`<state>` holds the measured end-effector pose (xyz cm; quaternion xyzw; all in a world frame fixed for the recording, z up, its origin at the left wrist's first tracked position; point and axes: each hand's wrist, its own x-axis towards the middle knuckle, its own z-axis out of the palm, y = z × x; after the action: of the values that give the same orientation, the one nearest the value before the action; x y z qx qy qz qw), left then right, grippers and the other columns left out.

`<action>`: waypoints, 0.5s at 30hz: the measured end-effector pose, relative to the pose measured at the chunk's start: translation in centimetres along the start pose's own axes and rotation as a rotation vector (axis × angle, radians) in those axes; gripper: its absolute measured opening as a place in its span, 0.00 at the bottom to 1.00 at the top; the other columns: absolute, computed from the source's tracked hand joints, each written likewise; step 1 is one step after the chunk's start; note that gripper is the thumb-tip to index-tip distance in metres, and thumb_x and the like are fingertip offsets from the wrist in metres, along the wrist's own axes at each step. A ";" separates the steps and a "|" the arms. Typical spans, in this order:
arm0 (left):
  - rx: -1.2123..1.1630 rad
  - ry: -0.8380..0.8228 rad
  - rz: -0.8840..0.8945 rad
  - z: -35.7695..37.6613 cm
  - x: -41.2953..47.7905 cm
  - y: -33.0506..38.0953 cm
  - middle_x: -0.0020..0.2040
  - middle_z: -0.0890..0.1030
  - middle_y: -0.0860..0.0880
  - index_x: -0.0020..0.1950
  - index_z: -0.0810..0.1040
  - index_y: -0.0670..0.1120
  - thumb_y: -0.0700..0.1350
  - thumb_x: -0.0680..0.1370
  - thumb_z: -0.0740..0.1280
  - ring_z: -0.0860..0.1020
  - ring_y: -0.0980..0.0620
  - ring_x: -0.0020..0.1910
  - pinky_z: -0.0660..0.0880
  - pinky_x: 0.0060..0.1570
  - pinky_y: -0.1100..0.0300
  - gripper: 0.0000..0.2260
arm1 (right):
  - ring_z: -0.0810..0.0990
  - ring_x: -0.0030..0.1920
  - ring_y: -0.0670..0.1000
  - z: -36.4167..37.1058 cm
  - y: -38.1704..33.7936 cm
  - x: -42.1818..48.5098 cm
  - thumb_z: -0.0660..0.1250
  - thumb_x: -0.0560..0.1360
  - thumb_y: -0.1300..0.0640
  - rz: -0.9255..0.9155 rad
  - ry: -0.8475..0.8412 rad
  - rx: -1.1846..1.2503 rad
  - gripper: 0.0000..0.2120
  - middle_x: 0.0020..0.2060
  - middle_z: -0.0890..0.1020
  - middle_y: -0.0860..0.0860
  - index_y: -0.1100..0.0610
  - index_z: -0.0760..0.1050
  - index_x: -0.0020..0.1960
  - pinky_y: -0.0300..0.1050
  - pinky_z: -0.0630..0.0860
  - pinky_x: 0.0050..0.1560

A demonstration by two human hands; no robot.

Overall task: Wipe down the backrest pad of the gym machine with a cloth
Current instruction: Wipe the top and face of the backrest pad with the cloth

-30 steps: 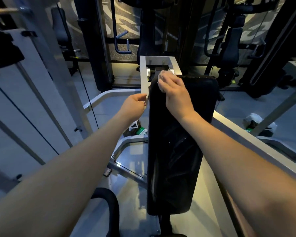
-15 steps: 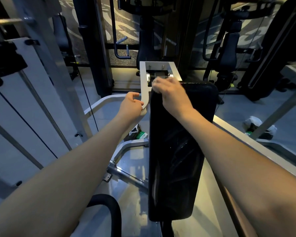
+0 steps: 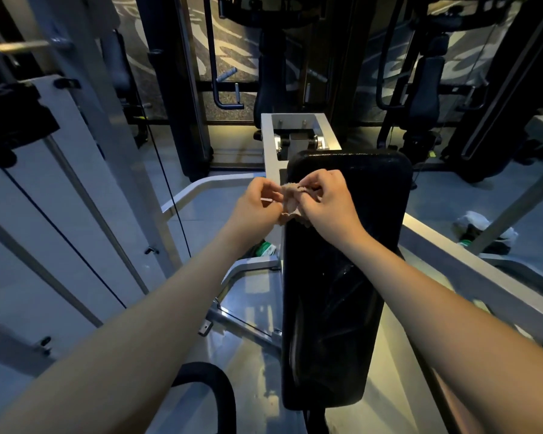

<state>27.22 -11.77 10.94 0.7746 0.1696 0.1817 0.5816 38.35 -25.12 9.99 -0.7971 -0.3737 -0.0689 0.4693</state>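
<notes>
- Left hand (image 3: 257, 205): fingers curled, pinching the left edge of a small crumpled cloth (image 3: 290, 203) between thumb and fingertips.
- Right hand (image 3: 328, 203): fingers likewise bent, gripping the cloth's right side; both hands meet over the upper left part of the pad.
- Cloth: pale, bunched, held between the two hands just in front of the pad's upper left edge; whether it touches the pad cannot be told.
- Backrest pad (image 3: 342, 292): long, black, glossy, with rounded corners, running from near the person up to the frame.
- Machine frame (image 3: 268, 142): pale grey metal bracket behind the top of the pad, with rails extending to either side.
- Curved black handle (image 3: 220, 389): low in view, left of the pad's near end.
- Background: other dark gym machines (image 3: 427, 89) beyond the frame.
</notes>
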 end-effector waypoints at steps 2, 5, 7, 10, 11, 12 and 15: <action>0.022 -0.039 0.072 0.2 -0.2 0.2 0.56 0.79 0.45 0.64 0.72 0.45 0.35 0.80 0.65 0.80 0.50 0.55 0.82 0.50 0.60 0.14 | 0.80 0.47 0.47 -0.7 -0.6 0.5 0.72 0.79 0.55 0.129 0.001 0.135 0.05 0.50 0.79 0.52 0.52 0.77 0.52 0.34 0.77 0.45; 0.097 -0.081 0.161 1.0 -0.4 -0.3 0.60 0.79 0.50 0.68 0.72 0.48 0.43 0.80 0.70 0.79 0.54 0.59 0.79 0.58 0.59 0.17 | 0.85 0.49 0.51 -1.4 -1.3 0.1 0.70 0.80 0.56 0.274 -0.023 0.338 0.04 0.47 0.84 0.52 0.53 0.79 0.54 0.46 0.85 0.47; 0.185 -0.069 0.208 1.5 0.0 -1.0 0.64 0.76 0.52 0.72 0.71 0.50 0.48 0.79 0.72 0.77 0.56 0.61 0.77 0.60 0.62 0.23 | 0.86 0.51 0.52 -1.6 -1.5 -0.3 0.68 0.82 0.56 0.329 -0.062 0.455 0.05 0.50 0.85 0.53 0.54 0.80 0.56 0.49 0.85 0.50; 0.163 -0.007 0.202 2.2 0.3 -1.2 0.65 0.74 0.51 0.75 0.69 0.51 0.47 0.78 0.73 0.77 0.55 0.59 0.78 0.53 0.68 0.27 | 0.86 0.53 0.52 -1.8 -1.4 -0.3 0.62 0.84 0.59 0.339 -0.136 0.537 0.10 0.53 0.86 0.55 0.54 0.81 0.61 0.49 0.84 0.52; 0.110 0.020 0.188 2.3 0.5 -1.1 0.64 0.75 0.50 0.74 0.70 0.51 0.46 0.78 0.73 0.79 0.55 0.57 0.79 0.49 0.68 0.25 | 0.86 0.54 0.52 -1.9 -1.4 -0.3 0.61 0.85 0.60 0.327 -0.159 0.554 0.12 0.54 0.86 0.54 0.55 0.81 0.62 0.48 0.84 0.54; 0.044 0.041 0.166 2.4 0.6 -0.9 0.61 0.77 0.49 0.73 0.71 0.50 0.44 0.79 0.73 0.80 0.55 0.55 0.80 0.47 0.67 0.23 | 0.86 0.56 0.52 -2.0 -1.3 -0.1 0.59 0.85 0.62 0.309 -0.187 0.576 0.14 0.55 0.86 0.54 0.55 0.81 0.63 0.48 0.83 0.56; -0.111 0.095 0.090 2.4 1.4 -0.3 0.54 0.82 0.49 0.66 0.78 0.49 0.41 0.80 0.70 0.83 0.52 0.51 0.83 0.47 0.59 0.14 | 0.84 0.58 0.49 -2.5 -1.0 0.6 0.57 0.85 0.64 0.243 -0.250 0.516 0.15 0.56 0.85 0.51 0.57 0.79 0.65 0.45 0.83 0.56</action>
<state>29.54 -13.04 10.16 0.7386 0.1516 0.2534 0.6060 38.77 -26.50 12.33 -0.6927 -0.3357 0.1835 0.6114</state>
